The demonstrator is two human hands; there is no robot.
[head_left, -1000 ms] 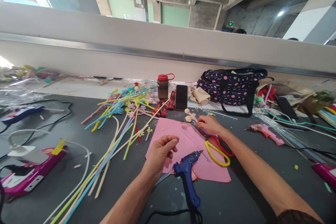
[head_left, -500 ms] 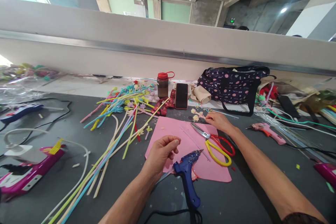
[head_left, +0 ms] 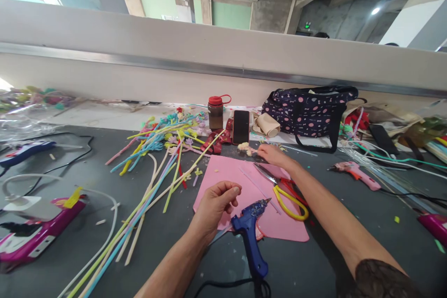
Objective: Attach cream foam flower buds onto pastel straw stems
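My left hand [head_left: 213, 204] hovers over the near part of a pink foam sheet [head_left: 240, 181], fingers curled in a pinch on something too small to make out. Beside it a blue glue gun [head_left: 250, 231] stands on the sheet's front edge. My right hand [head_left: 271, 153] reaches past the sheet's far edge, fingers closed on a thin stem with small pale foam flowers [head_left: 245, 148] at its tip; the hand is blurred. Scissors [head_left: 284, 189] with red and yellow handles lie on the sheet under my right forearm.
A pile of coloured stems with foam flowers [head_left: 164, 149] spreads to the left. A red-capped bottle [head_left: 216, 112], a phone [head_left: 240, 127] and a dotted bag [head_left: 309, 114] stand at the back. Pink glue guns [head_left: 354, 174] [head_left: 38, 233] and cables lie at both sides.
My right hand has moved left along the sheet's far edge, carrying the small flower stem with it. My left hand has stayed where it was, still pinched.
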